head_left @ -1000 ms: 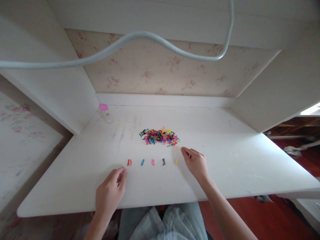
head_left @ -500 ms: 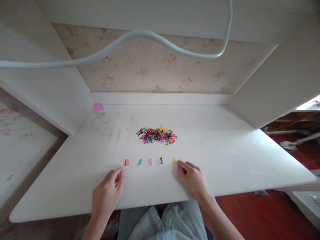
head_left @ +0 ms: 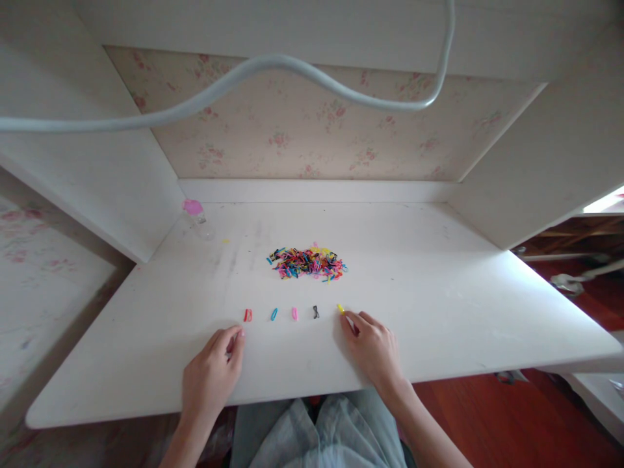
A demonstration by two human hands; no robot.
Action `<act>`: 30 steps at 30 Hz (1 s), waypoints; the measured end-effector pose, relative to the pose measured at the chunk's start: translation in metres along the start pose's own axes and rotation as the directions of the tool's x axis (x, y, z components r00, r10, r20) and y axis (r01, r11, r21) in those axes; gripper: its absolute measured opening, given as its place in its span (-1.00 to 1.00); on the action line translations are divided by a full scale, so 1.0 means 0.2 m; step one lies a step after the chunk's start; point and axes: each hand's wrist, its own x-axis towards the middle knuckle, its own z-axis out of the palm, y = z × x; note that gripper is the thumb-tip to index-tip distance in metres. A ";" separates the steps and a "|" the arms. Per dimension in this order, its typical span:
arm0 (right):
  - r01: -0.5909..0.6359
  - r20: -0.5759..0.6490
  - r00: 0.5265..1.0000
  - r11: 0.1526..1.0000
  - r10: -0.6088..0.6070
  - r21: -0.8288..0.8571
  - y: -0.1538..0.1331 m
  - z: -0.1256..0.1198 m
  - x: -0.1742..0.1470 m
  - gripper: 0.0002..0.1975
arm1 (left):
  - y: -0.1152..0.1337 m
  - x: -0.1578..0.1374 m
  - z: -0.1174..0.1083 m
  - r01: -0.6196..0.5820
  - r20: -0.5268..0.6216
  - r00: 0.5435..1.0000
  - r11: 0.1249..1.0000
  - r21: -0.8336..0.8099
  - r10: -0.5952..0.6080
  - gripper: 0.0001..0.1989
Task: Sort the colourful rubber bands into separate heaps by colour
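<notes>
Yellow band (head_left: 340,308) sits at the right end of my row on the desk (head_left: 439,292), right at my right hand's (head_left: 371,348) fingertips; index and thumb are drawn together just beside it, and I can't tell if they pinch it or only touch it. Row runs left to right: red band (head_left: 247,315), blue band (head_left: 273,314), pink band (head_left: 294,313), black band (head_left: 316,312), then the yellow one, all spaced apart, none touching. My left hand (head_left: 212,374) rests flat-ish on the desk near the front edge, fingers loosely curled and close together, holding nothing, tips just below and left of the red band. Pile (head_left: 307,262) of mixed-colour bands lies behind the row, mid-desk, well apart from both hands. Small clear bottle (head_left: 196,218) with a pink cap stands at the back left corner by the side panel. Pale cable (head_left: 273,65) droops across the top of view.
</notes>
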 end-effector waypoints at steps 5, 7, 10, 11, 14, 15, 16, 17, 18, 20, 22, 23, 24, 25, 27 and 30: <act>0.019 -0.024 1.000 1.000 -0.019 -0.011 0.00 0.01 0.00 -0.69 | 0.00 0.00 0.00 0.003 -0.002 1.000 1.000 0.007 -0.003 -0.84; 0.021 -0.033 0.999 1.000 -0.020 0.011 0.00 0.02 0.00 -0.69 | 0.00 0.00 0.00 0.002 -0.006 1.000 1.000 0.011 -0.002 -0.85; 0.010 -0.038 0.999 0.999 -0.008 0.054 0.01 0.03 0.00 -0.70 | 0.00 0.00 -0.01 0.001 -0.002 1.000 1.000 0.016 -0.001 -0.85; 0.001 -0.039 0.999 0.998 0.002 0.064 0.02 0.03 0.00 -0.70 | 0.00 0.00 -0.01 0.001 0.002 1.000 1.000 0.015 -0.001 -0.85; -0.018 -0.030 0.999 0.997 0.020 0.075 0.02 0.03 0.01 -0.68 | 0.00 -0.01 -0.01 0.000 0.014 1.000 1.000 0.013 0.000 -0.84; -0.014 -0.023 1.000 0.997 0.016 0.072 0.02 0.03 0.01 -0.68 | 0.00 -0.01 -0.01 -0.002 0.014 1.000 1.000 0.014 0.002 -0.84; -0.008 -0.014 1.000 0.998 0.009 0.066 0.01 0.03 0.02 -0.69 | 0.00 -0.01 -0.01 -0.004 0.013 1.000 1.000 0.017 0.003 -0.84; -0.003 -0.007 1.000 0.998 0.004 0.057 0.01 0.02 0.02 -0.70 | 0.00 -0.01 -0.01 -0.003 0.011 1.000 1.000 0.021 0.003 -0.84; -0.002 -0.003 1.000 0.999 0.002 0.047 0.00 0.02 0.02 -0.71 | 0.01 0.00 -0.01 -0.003 0.010 1.000 1.000 0.024 0.003 -0.84; -0.012 -0.008 1.000 1.000 0.012 0.024 -0.01 0.02 0.03 -0.71 | 0.01 0.00 -0.01 0.000 0.014 1.000 1.000 0.028 0.000 -0.84; -0.024 -0.022 0.999 1.000 0.024 0.009 -0.02 0.02 0.04 -0.71 | 0.01 0.00 -0.01 0.002 0.018 1.000 1.000 0.029 -0.002 -0.84; -0.025 -0.029 0.999 1.000 0.025 0.006 -0.03 0.03 0.04 -0.71 | 0.01 0.01 -0.01 0.000 0.017 1.000 1.000 0.028 -0.001 -0.84; -0.023 -0.035 0.999 1.000 0.023 0.005 -0.03 0.03 0.04 -0.71 | 0.01 0.01 -0.01 -0.002 0.015 1.000 1.000 0.028 0.001 -0.84; -0.021 -0.041 0.999 1.000 0.022 0.006 -0.03 0.03 0.05 -0.71 | 0.01 0.01 -0.01 -0.005 0.013 1.000 1.000 0.027 0.005 -0.84; -0.022 -0.051 0.998 1.000 0.022 0.006 -0.04 0.03 0.05 -0.70 | 0.01 0.01 -0.01 -0.013 0.007 1.000 1.000 0.028 0.012 -0.83; -0.033 -0.050 0.998 0.999 0.033 -0.001 -0.05 0.03 0.06 -0.69 | 0.01 0.01 -0.01 -0.018 0.001 1.000 1.000 0.024 0.018 -0.82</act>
